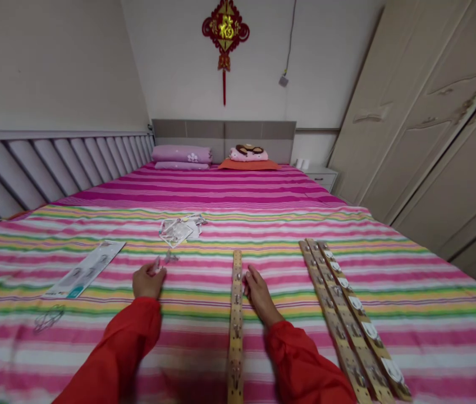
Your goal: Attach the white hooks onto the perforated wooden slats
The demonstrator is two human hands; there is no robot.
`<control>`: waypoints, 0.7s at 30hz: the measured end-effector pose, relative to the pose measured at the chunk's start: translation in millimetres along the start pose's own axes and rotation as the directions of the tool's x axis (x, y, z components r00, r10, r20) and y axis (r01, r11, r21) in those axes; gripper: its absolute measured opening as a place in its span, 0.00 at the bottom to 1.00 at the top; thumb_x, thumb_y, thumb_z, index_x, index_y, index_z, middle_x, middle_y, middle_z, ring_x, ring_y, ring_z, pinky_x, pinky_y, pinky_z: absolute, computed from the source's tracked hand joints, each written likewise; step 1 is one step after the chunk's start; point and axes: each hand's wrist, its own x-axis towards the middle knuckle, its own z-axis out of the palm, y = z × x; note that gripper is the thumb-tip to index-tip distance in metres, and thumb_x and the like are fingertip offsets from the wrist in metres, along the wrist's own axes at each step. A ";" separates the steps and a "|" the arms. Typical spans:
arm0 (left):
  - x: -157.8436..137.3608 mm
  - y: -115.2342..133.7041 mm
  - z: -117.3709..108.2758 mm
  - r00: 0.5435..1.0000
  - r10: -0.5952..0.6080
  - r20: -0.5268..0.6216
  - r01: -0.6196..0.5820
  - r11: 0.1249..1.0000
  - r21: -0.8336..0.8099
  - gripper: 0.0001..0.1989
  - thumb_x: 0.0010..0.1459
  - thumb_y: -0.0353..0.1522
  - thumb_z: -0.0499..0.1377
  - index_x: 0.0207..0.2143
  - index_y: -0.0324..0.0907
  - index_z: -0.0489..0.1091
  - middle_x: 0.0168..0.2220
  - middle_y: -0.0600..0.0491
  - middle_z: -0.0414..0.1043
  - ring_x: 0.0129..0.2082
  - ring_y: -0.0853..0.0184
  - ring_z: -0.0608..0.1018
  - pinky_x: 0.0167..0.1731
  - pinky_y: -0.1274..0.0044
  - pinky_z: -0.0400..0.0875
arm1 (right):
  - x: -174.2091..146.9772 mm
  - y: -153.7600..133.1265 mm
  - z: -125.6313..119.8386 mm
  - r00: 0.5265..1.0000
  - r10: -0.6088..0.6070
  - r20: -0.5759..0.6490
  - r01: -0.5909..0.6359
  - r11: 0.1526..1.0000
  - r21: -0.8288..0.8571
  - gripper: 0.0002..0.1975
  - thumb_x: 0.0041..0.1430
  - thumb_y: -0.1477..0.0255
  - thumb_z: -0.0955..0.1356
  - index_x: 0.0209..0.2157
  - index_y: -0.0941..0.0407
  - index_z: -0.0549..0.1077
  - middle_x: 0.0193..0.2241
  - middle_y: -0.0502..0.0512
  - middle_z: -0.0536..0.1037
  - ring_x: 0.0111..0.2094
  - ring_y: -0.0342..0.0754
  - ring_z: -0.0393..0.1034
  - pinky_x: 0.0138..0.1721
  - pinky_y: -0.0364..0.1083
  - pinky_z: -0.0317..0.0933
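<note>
My left hand (149,279) hovers over the striped bedspread with thumb and fingers pinched on something small and pale that I cannot make out. Just beyond its fingertips lie small grey pieces (171,257). A narrow wooden strip (237,314) with a row of metal hooks runs lengthwise in front of me. Close beside the strip's right edge, near its far end, is my right hand (258,293), its fingers loosely bent and apart. Whether they touch the strip is not clear.
On the right, three similar strips (349,320) lie side by side, one carrying white parts. Clear packaging (181,229) sits beyond my left hand. Farther left are a hook card (86,269) and a thin wire coil (49,318). A bed rail (65,168) borders the left side.
</note>
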 end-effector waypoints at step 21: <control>-33.1 59.8 -21.2 0.916 -0.261 0.306 0.386 0.783 -0.488 0.13 0.35 0.34 0.67 0.27 0.38 0.74 0.23 0.58 0.72 0.21 0.76 0.68 0.18 0.84 0.58 | -4.2 -10.0 1.5 0.999 -0.026 -0.031 0.031 0.988 0.152 0.22 0.47 0.59 0.72 0.41 0.57 0.73 0.22 0.48 0.73 0.15 0.39 0.60 0.15 0.40 0.50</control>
